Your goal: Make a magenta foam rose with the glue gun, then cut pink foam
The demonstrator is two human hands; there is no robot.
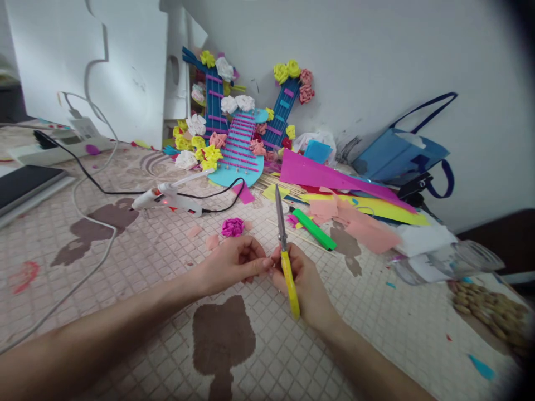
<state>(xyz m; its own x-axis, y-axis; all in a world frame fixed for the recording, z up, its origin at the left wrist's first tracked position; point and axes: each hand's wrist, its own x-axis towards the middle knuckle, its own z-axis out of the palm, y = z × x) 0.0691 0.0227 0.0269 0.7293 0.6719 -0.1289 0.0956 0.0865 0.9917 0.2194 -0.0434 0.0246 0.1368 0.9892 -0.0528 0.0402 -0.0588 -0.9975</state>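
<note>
Yellow-handled scissors [288, 278] rest in my right hand [305, 281], blades closed and pointing away from me. The fingertips of my left hand [238, 262] meet those of my right hand in a pinch. Whatever is between them is too small or hidden to make out. Just beyond my left hand lies a crumpled magenta paper flower [233, 227], with pale pink paper petals [213, 241] beside it. A green-handled cutter [313, 228] lies beyond my right hand.
A white glue gun [167, 199] with a black cord lies at centre left. Decorated blue shapes with paper flowers [240, 145] lean on the wall. Coloured paper sheets [343, 181] are piled at right, near a blue bag [388, 153] and a bag of peanuts [489, 312].
</note>
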